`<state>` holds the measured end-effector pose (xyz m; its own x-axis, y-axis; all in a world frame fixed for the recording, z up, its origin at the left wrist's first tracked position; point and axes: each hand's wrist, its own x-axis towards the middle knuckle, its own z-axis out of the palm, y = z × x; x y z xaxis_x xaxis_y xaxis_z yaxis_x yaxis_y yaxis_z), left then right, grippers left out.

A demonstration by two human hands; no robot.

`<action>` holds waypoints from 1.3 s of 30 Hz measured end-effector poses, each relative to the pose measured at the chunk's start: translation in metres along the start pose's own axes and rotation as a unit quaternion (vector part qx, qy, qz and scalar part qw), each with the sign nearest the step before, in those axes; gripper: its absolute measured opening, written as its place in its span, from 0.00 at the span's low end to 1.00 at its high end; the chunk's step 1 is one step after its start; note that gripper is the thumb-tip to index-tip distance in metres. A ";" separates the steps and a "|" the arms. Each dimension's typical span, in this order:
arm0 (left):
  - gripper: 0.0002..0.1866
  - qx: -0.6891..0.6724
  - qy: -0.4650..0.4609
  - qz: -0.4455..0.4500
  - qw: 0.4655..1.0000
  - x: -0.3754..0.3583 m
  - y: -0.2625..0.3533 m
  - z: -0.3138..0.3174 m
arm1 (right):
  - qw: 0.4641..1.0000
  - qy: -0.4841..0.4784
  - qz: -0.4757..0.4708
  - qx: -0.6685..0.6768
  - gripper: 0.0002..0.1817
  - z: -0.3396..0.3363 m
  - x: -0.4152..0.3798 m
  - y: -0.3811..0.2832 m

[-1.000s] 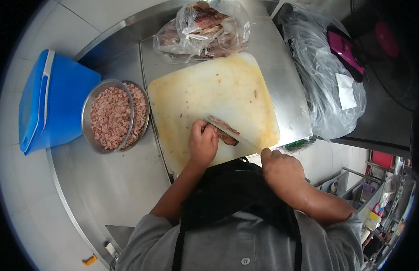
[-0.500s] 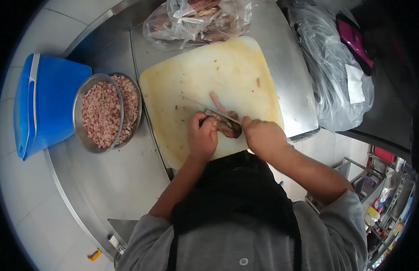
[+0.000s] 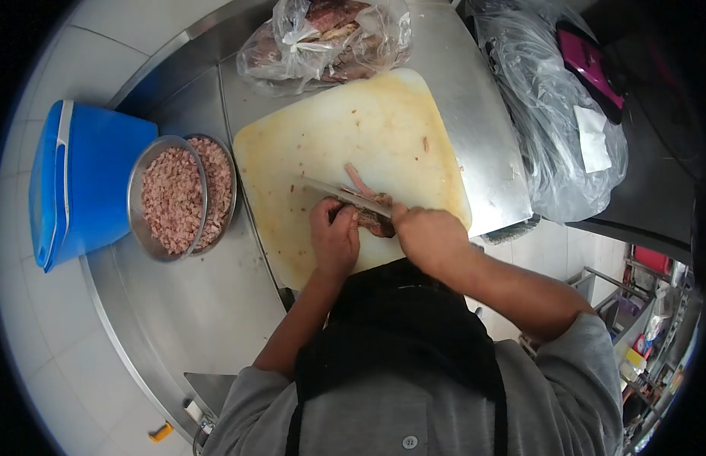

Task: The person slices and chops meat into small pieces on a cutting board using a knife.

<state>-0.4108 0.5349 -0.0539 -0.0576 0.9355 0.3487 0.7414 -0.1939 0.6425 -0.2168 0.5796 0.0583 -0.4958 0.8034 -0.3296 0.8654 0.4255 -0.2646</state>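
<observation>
On the white, yellow-stained cutting board lies a dark-crusted piece of meat, close to the board's near edge. My left hand is closed on the meat's left end, fingers curled. My right hand grips a knife, its handle hidden in my fist. The blade points left and lies along the far side of the meat, just ahead of my left fingers. A pale pink strip of meat sits beyond the blade, with a browned slice beside its near end.
Left of the board, a metal colander and a metal bowl hold diced pink meat. A blue cooler stands farther left. A tied clear bag of meat lies behind the board. At right are plastic bags and a magenta-and-black object.
My right hand has shifted slightly left, and the knife blade now reaches farther left across the meat, its broad side more visible. My left hand still holds the meat.
</observation>
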 end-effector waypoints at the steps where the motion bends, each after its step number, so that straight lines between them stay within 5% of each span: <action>1: 0.07 0.000 -0.001 0.000 1.000 -0.002 0.001 -0.001 | 1.000 -0.005 -0.009 0.017 0.08 -0.006 0.002 0.002; 8: 0.07 -0.024 0.011 -0.021 0.999 -0.002 -0.001 0.003 | 0.990 -0.126 0.049 -0.039 0.07 -0.062 -0.061 -0.005; 15: 0.08 0.017 0.001 0.007 1.000 -0.004 -0.004 0.001 | 1.000 0.007 -0.013 0.010 0.07 0.005 0.008 -0.009; 24: 0.07 -0.035 0.005 -0.024 0.999 -0.008 -0.003 0.000 | 0.989 -0.134 0.064 -0.006 0.07 -0.059 -0.053 -0.012; 27: 0.07 -0.053 -0.001 -0.042 0.998 -0.009 -0.009 0.000 | 0.999 -0.035 -0.015 0.007 0.09 -0.014 -0.012 -0.014; 39: 0.10 -0.069 -0.018 -0.014 0.997 -0.013 -0.013 -0.006 | 0.994 -0.103 0.022 0.044 0.12 -0.028 -0.009 -0.004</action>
<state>-0.4232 0.5233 -0.0626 -0.0502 0.9506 0.3064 0.6399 -0.2050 0.7406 -0.2135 0.5821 0.0873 -0.4700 0.7148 -0.5178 0.8812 0.3465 -0.3215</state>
